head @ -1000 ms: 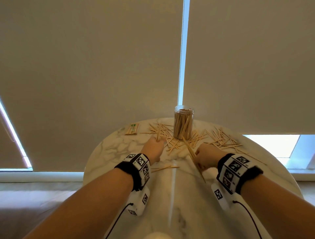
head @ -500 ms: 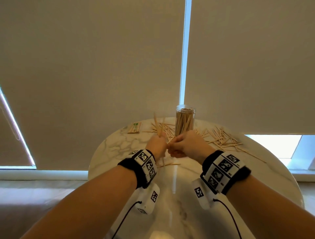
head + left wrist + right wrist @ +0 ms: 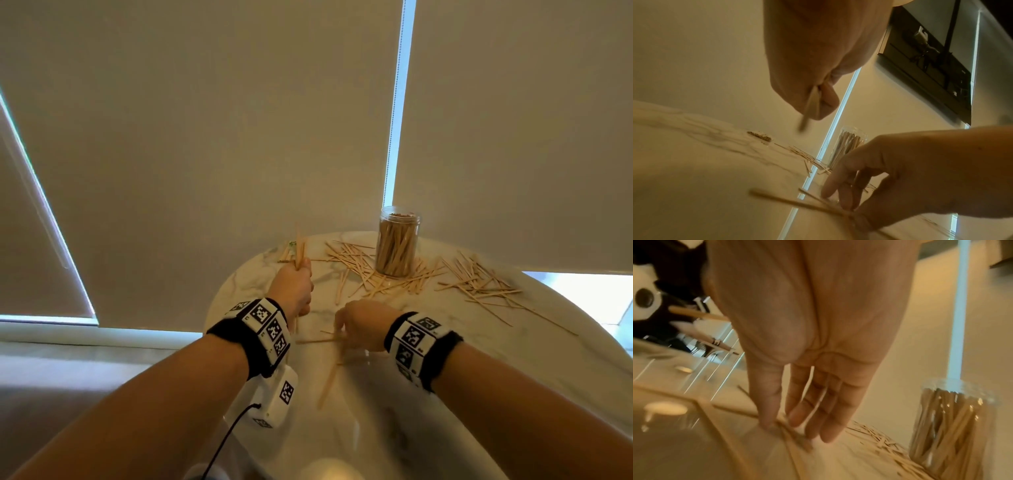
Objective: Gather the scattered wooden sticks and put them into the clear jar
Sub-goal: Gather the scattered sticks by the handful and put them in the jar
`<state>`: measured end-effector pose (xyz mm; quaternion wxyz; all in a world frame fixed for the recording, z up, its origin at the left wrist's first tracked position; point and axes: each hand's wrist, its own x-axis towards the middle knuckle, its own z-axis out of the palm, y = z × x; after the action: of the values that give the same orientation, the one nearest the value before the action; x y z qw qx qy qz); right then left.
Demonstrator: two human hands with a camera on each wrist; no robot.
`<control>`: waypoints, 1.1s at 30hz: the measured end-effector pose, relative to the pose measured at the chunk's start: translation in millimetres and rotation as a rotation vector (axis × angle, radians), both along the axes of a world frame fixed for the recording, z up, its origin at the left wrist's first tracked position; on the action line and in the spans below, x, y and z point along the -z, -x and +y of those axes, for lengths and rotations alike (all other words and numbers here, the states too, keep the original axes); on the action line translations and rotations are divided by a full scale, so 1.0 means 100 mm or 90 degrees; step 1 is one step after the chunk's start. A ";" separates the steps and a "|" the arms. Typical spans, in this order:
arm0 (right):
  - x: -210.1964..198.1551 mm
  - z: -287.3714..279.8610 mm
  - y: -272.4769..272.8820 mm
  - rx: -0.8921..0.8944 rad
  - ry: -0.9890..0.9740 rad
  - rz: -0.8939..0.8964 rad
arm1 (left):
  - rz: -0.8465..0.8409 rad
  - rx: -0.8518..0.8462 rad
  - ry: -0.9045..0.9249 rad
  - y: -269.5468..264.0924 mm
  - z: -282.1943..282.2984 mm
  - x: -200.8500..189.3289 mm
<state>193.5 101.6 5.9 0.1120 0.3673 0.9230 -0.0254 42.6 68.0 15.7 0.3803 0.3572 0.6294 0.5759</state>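
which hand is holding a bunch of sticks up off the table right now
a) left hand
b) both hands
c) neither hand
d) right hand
a: the left hand grips a bundle of sticks pointing upward, while the right hand is down at the table, its fingers on loose sticks lying there.

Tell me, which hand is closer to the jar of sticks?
Right, though not by much. The right hand is in front of the jar, low on the table; the left hand is off to its left, holding sticks.
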 end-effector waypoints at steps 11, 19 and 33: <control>0.00 0.08 -0.13 0.042 -0.039 -0.080 | 0.100 0.173 0.131 -0.11 -0.14 0.05; -0.19 0.19 -0.66 0.150 0.082 0.029 | 0.432 0.276 0.304 -0.14 -0.17 0.16; -0.05 -0.35 -0.66 0.040 0.070 -0.054 | 0.695 0.298 0.336 -0.59 -0.25 0.26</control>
<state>259.5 66.3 11.2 0.1701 0.3904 0.9025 -0.0641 101.9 42.7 -10.5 0.1963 0.6207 0.7580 0.0398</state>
